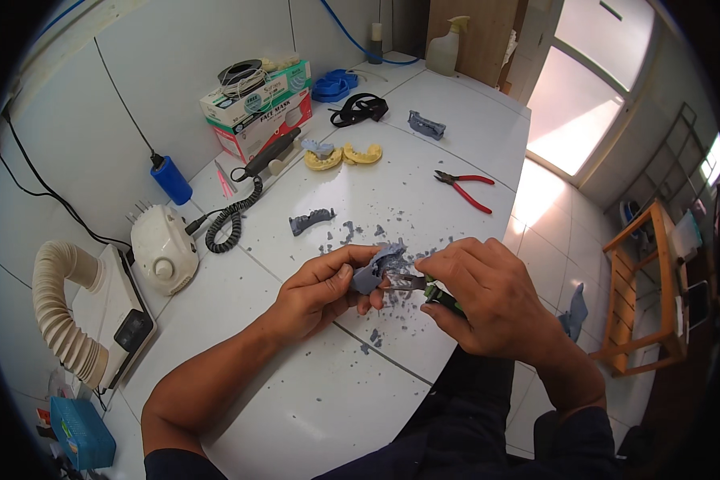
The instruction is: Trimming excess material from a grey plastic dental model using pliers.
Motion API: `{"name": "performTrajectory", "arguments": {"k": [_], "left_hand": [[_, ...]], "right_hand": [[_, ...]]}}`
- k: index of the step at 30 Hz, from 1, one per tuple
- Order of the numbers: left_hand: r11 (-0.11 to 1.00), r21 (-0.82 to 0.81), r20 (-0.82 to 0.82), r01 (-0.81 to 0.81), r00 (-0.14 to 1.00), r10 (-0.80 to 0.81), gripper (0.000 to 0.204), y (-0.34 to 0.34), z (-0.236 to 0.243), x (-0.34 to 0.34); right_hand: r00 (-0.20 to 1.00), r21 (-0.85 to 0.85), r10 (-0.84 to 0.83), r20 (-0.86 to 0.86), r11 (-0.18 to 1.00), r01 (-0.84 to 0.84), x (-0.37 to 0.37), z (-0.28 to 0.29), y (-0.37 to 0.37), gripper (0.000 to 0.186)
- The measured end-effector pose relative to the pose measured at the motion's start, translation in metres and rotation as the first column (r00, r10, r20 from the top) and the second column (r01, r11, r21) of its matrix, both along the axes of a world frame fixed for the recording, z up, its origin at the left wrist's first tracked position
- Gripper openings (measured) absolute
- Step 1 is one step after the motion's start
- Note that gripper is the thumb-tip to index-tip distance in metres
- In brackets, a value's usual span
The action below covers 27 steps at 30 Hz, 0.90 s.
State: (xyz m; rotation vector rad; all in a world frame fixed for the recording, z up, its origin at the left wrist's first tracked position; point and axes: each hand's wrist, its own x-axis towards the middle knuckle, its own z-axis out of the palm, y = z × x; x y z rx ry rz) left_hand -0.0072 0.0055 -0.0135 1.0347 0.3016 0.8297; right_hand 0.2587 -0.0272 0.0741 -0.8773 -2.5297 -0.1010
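Note:
My left hand grips a grey-blue molded dental piece between thumb and fingers, above the white tiled table. My right hand is closed on a green-handled metal tool, perhaps cutters, whose tip is at or beside the piece's right side. Grey crumbs lie scattered beneath both hands. Another grey-blue piece lies just beyond my left hand, and a third is farther back. Two yellow dental casts sit behind, one with grey material on it. Red-handled cutters lie at the back right.
At left are a hose unit, a white control box with a corded handpiece, and a blue basket. Mask boxes, black straps and a spray bottle stand or lie behind. A wooden rack is right, past the table edge.

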Motion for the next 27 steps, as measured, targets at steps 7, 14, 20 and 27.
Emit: {"name": "performTrajectory", "arguments": {"k": [7,14,20,27], "left_hand": [[0.993,0.112,-0.116,0.022,0.993,-0.009,0.051,-0.001,0.001,0.003],[0.980,0.159,-0.209,-0.118,0.966,0.150,0.046,-0.003,0.000,0.001],[0.953,0.242,-0.289,-0.182,0.924,0.250,0.045,-0.007,0.011,0.008],[0.938,0.289,-0.271,-0.192,0.923,0.273,0.040,-0.003,-0.003,0.002]], "right_hand": [[0.997,-0.201,-0.052,-0.058,0.979,0.039,-0.001,-0.003,0.004,0.038],[0.941,-0.704,-0.164,-0.295,0.703,-0.098,0.003,-0.024,0.011,0.034],[0.730,-0.887,-0.553,-0.402,0.037,-0.460,-0.005,-0.036,0.005,0.031],[0.835,-0.929,-0.417,-0.359,0.246,-0.277,-0.002,-0.028,0.007,0.033]]}}
